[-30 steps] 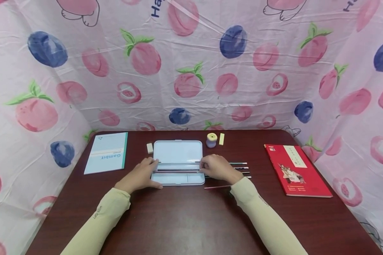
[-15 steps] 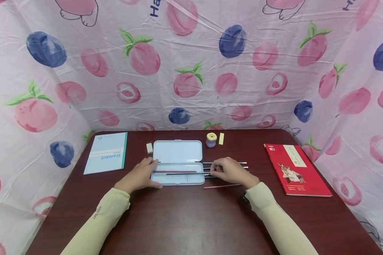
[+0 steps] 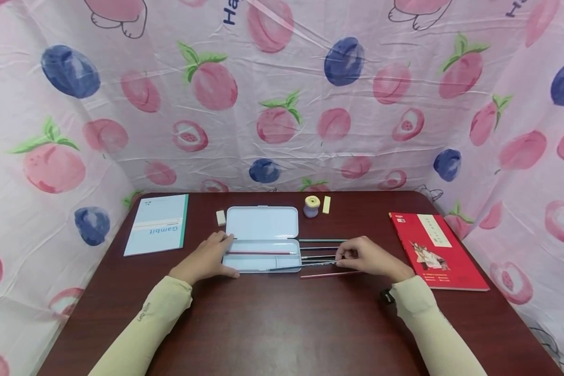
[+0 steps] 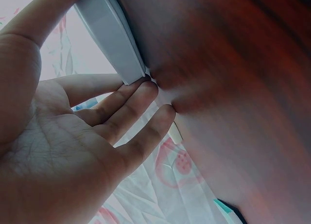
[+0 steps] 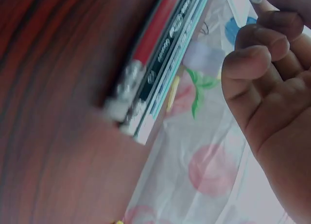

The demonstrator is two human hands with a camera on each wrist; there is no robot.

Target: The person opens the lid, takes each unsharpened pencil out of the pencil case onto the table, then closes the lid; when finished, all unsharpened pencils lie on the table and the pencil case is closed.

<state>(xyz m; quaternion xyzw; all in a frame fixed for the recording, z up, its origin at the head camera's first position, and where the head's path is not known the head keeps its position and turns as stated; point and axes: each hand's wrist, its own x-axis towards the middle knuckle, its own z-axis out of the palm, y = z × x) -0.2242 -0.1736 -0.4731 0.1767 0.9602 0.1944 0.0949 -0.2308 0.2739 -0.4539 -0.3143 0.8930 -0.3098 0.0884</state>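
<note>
The light blue pencil case (image 3: 262, 222) lies unfolded on the table with a red pencil (image 3: 258, 253) inside it. My left hand (image 3: 207, 257) holds the case's left end, thumb at the front and fingers at the back; the left wrist view has the fingertips at the case's end (image 4: 116, 44). Between thumb and fingers, my right hand (image 3: 368, 257) pinches a dark pencil (image 3: 305, 266), whose far end overlaps the case's front right part. Several pencils lie right of the case, among them a green one (image 3: 321, 241) and another red pencil (image 3: 329, 275).
Behind the case are a white eraser (image 3: 221, 218), a yellow and purple pencil sharpener (image 3: 312, 207) and a small yellow strip (image 3: 326, 204). A blue notebook (image 3: 156, 224) lies at the left, a red book (image 3: 437, 250) at the right. A fruit-print curtain (image 3: 282, 125) surrounds the table.
My right hand has moved right and slightly toward me from over the case, with the dark pencil drawn along. The red pencil in the case is now uncovered. My left hand stays in place.
</note>
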